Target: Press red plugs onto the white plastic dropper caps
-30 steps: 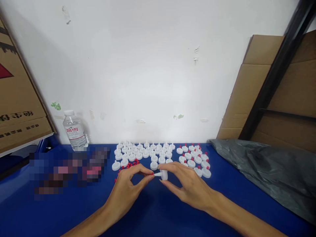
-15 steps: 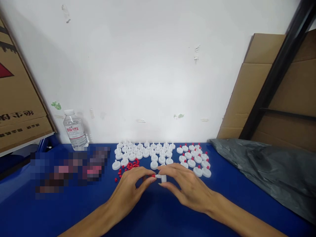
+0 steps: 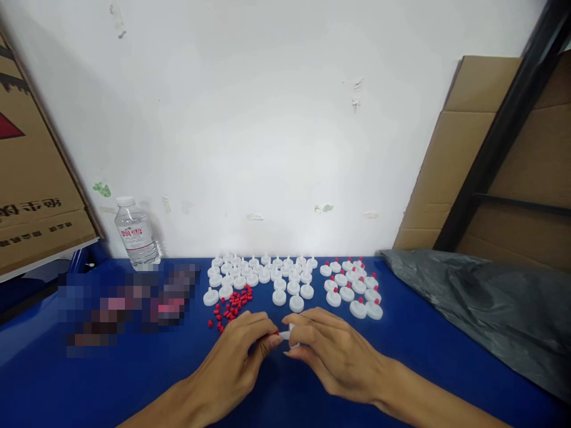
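My right hand (image 3: 332, 353) pinches a small white cap (image 3: 291, 334) low over the blue table (image 3: 134, 386). My left hand (image 3: 236, 359) meets it fingertip to fingertip, pinching a tiny red tip (image 3: 277, 334) against the cap's nozzle. Behind the hands lie several bare white caps (image 3: 263, 276) in rows. A heap of loose red tips (image 3: 232, 308) lies just left of centre. To the right stand several white caps with red tips fitted (image 3: 352, 286).
A water bottle (image 3: 132, 235) stands at the wall on the left. A cardboard box (image 3: 35, 178) leans at far left; flat cardboard (image 3: 491, 166) and a black metal frame (image 3: 504, 125) stand at right. A dark grey plastic bag (image 3: 482, 309) covers the table's right side.
Both hands have moved down and toward me with the cap and red tip, uncovering a white cap on the table behind them.
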Demonstrator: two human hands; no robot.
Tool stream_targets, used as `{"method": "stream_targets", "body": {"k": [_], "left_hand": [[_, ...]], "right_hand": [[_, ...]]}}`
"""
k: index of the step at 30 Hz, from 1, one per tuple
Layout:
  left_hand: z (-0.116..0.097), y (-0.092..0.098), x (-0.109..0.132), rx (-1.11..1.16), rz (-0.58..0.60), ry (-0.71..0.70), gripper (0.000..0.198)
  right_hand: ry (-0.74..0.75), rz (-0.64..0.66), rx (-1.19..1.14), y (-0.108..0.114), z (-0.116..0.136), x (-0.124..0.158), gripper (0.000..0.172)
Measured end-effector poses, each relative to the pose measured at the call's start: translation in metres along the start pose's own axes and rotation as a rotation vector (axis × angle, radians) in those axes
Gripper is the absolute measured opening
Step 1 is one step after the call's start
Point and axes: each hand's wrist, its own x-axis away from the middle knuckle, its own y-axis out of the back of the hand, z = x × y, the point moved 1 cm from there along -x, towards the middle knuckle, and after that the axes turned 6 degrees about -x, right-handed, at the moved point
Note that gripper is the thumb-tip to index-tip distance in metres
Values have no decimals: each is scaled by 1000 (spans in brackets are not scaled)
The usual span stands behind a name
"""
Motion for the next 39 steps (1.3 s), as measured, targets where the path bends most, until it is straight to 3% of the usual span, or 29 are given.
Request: {"method": "stream_targets", "body": {"k": [6,11,13,17,20,25,30,39], "left_hand": [[-3,-2,-1,24,28,33,32],[-5,4,-8,-86,-27,-22,29],[1,8,-10,-156,-67,-45,29],[19,17,-16,-272,-96,22,30],[32,21,-19,-347,-103,94,27],[40,25,-22,-510,-109,73,25],[46,21,-22,-719,-71,18,23],[48,16,-24,-793,-69,18,26]], "right_hand": [[42,107,84,2,0,-4,7],[44,219,238,7,-4,-9,24],[-43,176,241,18,-15,-12,26],[-413,5,255,52,-56,-13,22],[-531,-32,295,72,-92,-13,31],[-692,72,325,83,-139,-14,54],[-821,213,368,82,-160,-19,30],[-888,388,359,67,-169,-18,27]]}}
